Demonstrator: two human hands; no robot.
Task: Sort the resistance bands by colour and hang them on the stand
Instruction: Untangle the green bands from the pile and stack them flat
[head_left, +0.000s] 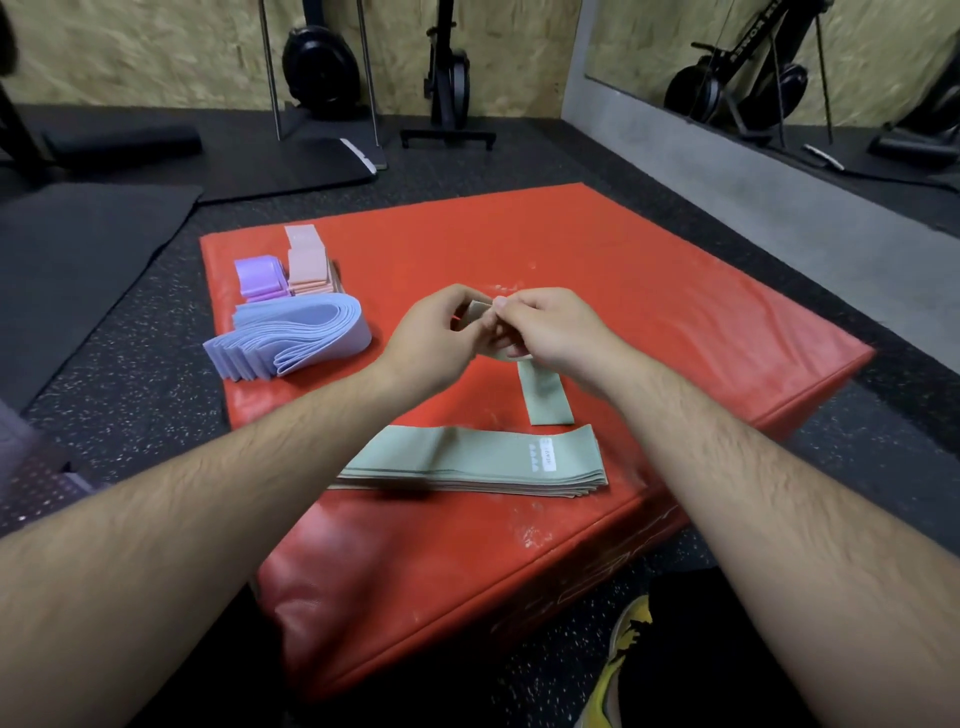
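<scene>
Reference item: the stack of green bands. It lies flat on the red padded box, at the edge nearest me, with its long axis left to right and its labelled end to the right.

Both hands are raised just beyond this stack. My left hand and right hand meet fingertip to fingertip and pinch the upper end of one green band, fingers curled round the fabric. The band's tail drops from under the right hand toward me. Its free end rests on the box just beyond the stack's right half, near it but apart. The band's long axis runs crosswise to the stack's.

Judgement: this band belongs on the stack. Placing it calls for a quarter turn to bring the two axes parallel, then a short move toward me. The right hand is nearer the labelled end.

Beyond and left of the stack, well apart, lie the light-blue bands, purple bands and pink bands. Hanging is not yet begun. I cannot tell which object is the stand.
</scene>
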